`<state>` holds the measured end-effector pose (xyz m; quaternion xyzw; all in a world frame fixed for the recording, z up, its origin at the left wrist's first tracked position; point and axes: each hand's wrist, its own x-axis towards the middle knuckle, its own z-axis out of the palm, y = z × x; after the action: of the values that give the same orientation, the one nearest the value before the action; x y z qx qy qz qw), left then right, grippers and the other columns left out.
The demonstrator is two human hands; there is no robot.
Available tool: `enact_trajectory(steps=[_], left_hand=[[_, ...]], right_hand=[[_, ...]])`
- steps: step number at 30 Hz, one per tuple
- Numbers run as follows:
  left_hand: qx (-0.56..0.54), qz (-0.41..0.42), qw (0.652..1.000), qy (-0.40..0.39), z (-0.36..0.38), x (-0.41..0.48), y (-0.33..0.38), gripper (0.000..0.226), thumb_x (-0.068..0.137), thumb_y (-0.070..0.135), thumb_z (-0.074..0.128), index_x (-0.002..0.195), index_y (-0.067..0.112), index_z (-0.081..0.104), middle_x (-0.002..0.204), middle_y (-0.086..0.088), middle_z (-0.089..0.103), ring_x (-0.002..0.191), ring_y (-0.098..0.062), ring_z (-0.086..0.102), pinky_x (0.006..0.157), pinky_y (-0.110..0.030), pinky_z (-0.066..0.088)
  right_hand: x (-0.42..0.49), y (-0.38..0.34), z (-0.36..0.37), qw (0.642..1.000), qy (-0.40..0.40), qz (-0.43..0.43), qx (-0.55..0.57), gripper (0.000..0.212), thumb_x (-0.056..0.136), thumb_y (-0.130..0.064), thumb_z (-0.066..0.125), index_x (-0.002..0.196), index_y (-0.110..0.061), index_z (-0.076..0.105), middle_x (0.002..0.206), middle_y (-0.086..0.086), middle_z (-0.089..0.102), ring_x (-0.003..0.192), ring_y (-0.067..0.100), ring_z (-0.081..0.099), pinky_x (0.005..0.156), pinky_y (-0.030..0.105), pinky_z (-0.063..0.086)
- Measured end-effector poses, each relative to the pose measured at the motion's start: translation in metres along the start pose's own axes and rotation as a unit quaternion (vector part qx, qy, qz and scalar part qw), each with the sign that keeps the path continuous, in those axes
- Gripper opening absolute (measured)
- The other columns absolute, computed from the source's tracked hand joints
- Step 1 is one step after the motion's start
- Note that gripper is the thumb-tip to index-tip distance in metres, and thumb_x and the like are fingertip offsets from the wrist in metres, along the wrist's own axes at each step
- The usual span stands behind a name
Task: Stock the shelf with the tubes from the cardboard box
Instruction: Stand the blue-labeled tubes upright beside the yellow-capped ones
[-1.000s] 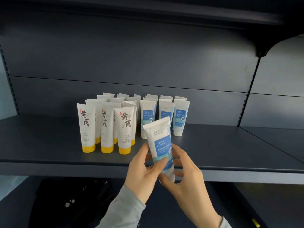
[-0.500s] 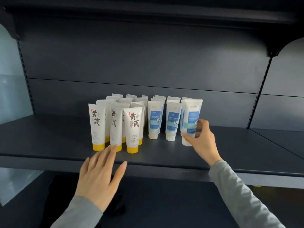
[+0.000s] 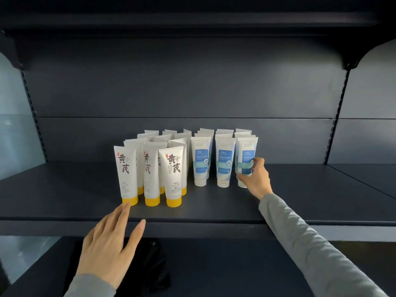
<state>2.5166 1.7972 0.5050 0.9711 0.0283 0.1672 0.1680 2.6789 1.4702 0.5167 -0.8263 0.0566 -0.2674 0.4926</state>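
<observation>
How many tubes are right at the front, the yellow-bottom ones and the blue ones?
Yellow-cap tubes: 3
Blue-label tubes: 3, one gripped by the right hand
Total: 6
More tubes stand behind these, too hidden to count.

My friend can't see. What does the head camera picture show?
The right hand grips a blue tube standing on a dark shelf beside yellow-capped tubes. The left hand hovers open at the shelf's front edge.
</observation>
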Motion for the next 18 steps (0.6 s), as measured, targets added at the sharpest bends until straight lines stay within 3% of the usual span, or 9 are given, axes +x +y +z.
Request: enact_trajectory(steps=[5,18], left_hand=[[-0.008,-0.011,1.0,0.0,0.002,0.0,-0.005,0.08,0.073,0.065,0.001,0.147,0.033,-0.002,0.155,0.012,0.011,0.143,-0.01,0.01,0.114,-0.035,0.017],[-0.046,-0.003,0.999,0.02,-0.023,-0.001,-0.014,0.079,0.073,0.064,0.005,0.146,0.035,0.002,0.155,0.011,0.014,0.142,-0.012,0.014,0.112,-0.038,0.022]], right_hand=[[0.0,0.002,0.002,1.0,0.007,0.004,0.0,0.058,0.08,-0.017,0.073,0.125,-0.015,0.036,0.128,0.005,0.053,0.111,0.023,0.056,0.094,0.04,0.048],[-0.004,-0.005,-0.002,1.0,0.007,0.017,-0.012,0.058,0.08,-0.014,0.073,0.124,-0.01,0.036,0.129,0.01,0.053,0.113,0.025,0.055,0.093,0.036,0.046]])
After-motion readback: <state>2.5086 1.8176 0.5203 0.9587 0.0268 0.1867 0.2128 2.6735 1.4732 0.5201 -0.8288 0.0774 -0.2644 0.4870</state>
